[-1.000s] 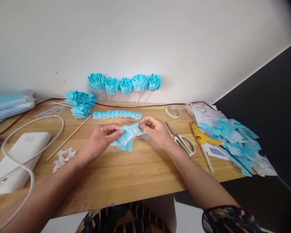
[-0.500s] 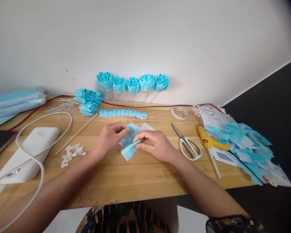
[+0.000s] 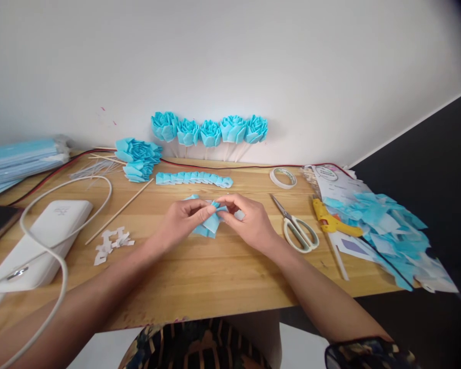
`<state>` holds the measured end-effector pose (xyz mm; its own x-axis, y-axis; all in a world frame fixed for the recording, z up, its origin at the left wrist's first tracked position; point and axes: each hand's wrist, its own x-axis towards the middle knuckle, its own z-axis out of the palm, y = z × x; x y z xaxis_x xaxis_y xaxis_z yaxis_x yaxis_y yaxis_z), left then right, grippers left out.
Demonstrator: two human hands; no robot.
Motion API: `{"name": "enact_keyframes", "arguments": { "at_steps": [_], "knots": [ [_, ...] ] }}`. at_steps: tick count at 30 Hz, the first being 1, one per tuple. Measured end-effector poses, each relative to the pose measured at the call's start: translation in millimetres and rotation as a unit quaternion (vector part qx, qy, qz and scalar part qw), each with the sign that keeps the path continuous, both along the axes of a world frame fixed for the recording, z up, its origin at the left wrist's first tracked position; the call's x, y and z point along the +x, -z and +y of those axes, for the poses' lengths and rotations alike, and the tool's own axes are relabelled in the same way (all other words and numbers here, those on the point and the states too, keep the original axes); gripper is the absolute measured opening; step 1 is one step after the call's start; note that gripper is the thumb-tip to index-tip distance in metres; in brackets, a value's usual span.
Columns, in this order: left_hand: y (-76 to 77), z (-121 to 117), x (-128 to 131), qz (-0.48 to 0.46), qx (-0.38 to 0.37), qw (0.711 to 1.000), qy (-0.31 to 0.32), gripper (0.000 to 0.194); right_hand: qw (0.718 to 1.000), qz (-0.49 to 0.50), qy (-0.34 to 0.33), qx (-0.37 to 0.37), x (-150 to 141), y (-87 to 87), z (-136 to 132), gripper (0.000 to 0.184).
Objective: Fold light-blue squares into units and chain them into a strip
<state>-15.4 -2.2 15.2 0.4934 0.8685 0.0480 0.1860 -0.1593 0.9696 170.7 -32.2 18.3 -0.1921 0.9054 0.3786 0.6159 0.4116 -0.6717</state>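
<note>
Both hands worked in front of the pleated blue strip (image 3: 194, 178), which served as landmark and lay on the desk (image 3: 215, 282). Left hand (image 3: 186, 218): grasping blue fabric pieces (image 3: 211, 223) between thumb and fingertips. Right hand (image 3: 249, 220): pinching the same bunch at its upper right part, fingertips close to those of the left. The pieces were nearer the wearer than the strip, partly hidden by the fingers; their count could not be told.

Behind the strip, five blue flowers (image 3: 210, 134) stood in a row on thin stems against the wall (image 3: 311, 92). To its left and slightly behind, more blue flowers (image 3: 138, 154) lay bunched on the desk. A wooden stick (image 3: 119, 211) ran diagonally from near the strip's left end toward the wearer; white paper scraps (image 3: 107, 246) lay in front and to the left. Farther left were a white power bank (image 3: 67, 220) with a looped white cable (image 3: 108, 184) across it and, toward the wall, a stack of blue sheets (image 3: 21, 161).

To the right of the strip: a tape roll (image 3: 283, 186); scissors (image 3: 292, 219), nearer the wearer, blades pointing away and slightly left; then a yellow glue gun (image 3: 328, 221), with a white rod (image 3: 341, 262) extending toward the wearer. Farthest right, a loose pile of blue fabric cuttings (image 3: 392, 230) was spread partly over printed paper (image 3: 332, 182).
</note>
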Motion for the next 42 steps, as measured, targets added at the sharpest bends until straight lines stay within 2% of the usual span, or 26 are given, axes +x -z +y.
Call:
{"name": "enact_keyframes", "arguments": {
  "at_steps": [4,12,15,20,26,30,33,36,39,42],
  "knots": [
    [6.9,0,3,-0.021,-0.006,1.000,0.002,0.026,1.000,-0.021,-0.011,0.011,-1,-0.1,-1,0.022],
    [14.4,-1,6,0.002,0.044,0.999,-0.002,0.020,0.998,-0.022,-0.039,0.054,2,0.7,2,0.033],
    [15.1,-2,6,0.005,0.054,0.998,0.007,0.019,0.999,0.006,-0.051,0.018,3,-1.2,4,0.036],
    [13.4,-1,8,-0.036,0.006,0.999,-0.011,0.018,0.995,0.069,-0.027,-0.068,5,-3.5,5,0.010],
    [9.6,2,6,-0.040,-0.064,0.996,-0.054,0.021,0.977,0.169,0.000,-0.133,9,4.0,8,0.017],
    [9.8,4,3,-0.054,-0.085,0.994,-0.049,0.024,0.970,0.199,0.010,-0.143,13,7.0,12,0.020],
    [9.2,6,1,-0.056,-0.069,0.996,-0.014,0.024,0.968,0.205,0.009,-0.147,14,6.4,13,0.020],
    [7.6,7,0,-0.029,-0.019,0.999,0.011,0.023,0.971,0.194,0.003,-0.140,13,4.9,12,0.020],
    [6.2,6,0,0.004,0.036,0.999,0.010,0.027,0.980,0.160,-0.006,-0.121,10,2.7,9,0.017],
    [6.4,3,1,0.026,0.058,0.998,-0.001,0.023,0.987,0.124,-0.015,-0.100,5,0.3,6,0.013]
  ]
}}
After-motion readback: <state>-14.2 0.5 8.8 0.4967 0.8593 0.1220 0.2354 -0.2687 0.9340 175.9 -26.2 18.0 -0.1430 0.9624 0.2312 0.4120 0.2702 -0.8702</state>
